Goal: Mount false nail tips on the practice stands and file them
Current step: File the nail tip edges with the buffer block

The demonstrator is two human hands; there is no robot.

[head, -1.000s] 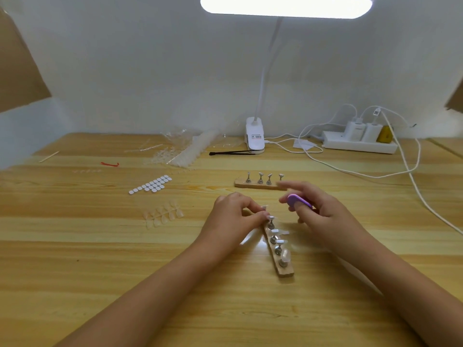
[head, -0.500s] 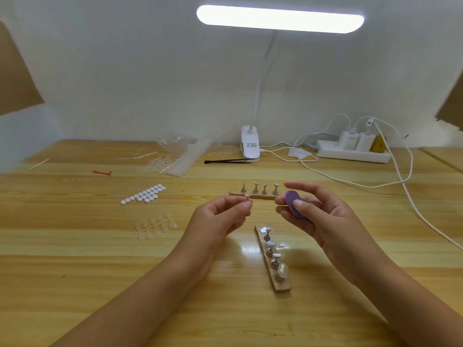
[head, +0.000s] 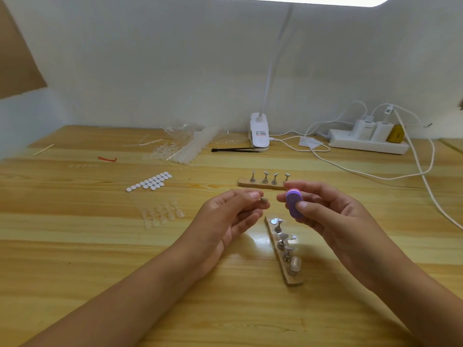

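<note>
Two hands (head: 225, 216) (head: 333, 216), two stand bases (head: 244, 182) (head: 293, 281), one buffer (head: 293, 205)

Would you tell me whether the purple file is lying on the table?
No, the right hand pinches the purple file in the air above the table.

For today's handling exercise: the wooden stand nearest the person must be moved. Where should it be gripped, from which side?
Take the wooden stand by its two long edges, mid-length, pinching across its narrow width from above with fingers kept low. Its upright metal pegs and the nail tip on the nearest peg probably make the top a poor grip.
</note>
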